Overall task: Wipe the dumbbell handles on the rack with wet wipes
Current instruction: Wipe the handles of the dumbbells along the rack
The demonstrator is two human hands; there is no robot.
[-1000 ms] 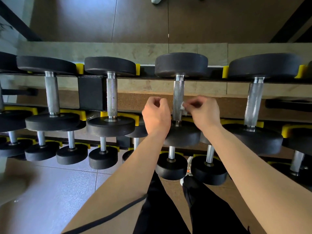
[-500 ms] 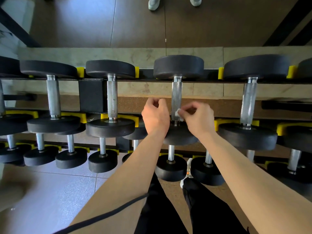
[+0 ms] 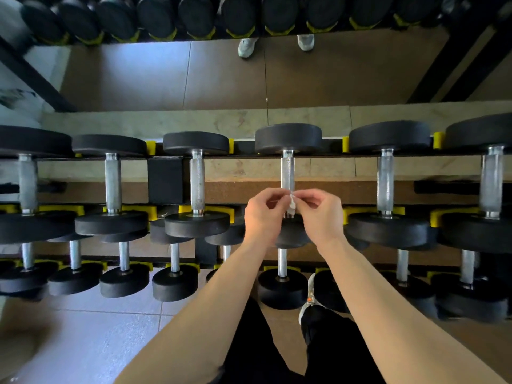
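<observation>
1. While looking straight down from head height, facing a two-tier rack of black dumbbells seated in yellow cradles.
2. Working at the dumbbell handle fourth from the left on the upper tier: knurled steel, running front to back between two black heads.
3. Holding a small white wet wipe at the near end of that handle, just above the near head.
4. With the left hand, pinching the wipe's left edge between thumb and forefinger tips, remaining fingers curled in.
5. With the right hand, doing the same on the right edge — tips clamped on the wipe, remaining fingers curled.
6. Almost meeting at the fingertips, with only the wipe between.
7. Cannot tell whether wrapped round the handle or merely laid on its upper face.
8. Leaving the far stretch of the handle bare, right up to the far head.
9. Flanked by a left neighbour handle and a right neighbour handle, both well apart from the hands.
10. Under that, a lower tier of smaller dumbbells, partly tucked beneath the upper heads.
11. At the bottom edge: black trousers and one shoe, just beside the lower tier.
12. At the top edge — another row of dumbbell heads and a pair of pale shoes.
</observation>
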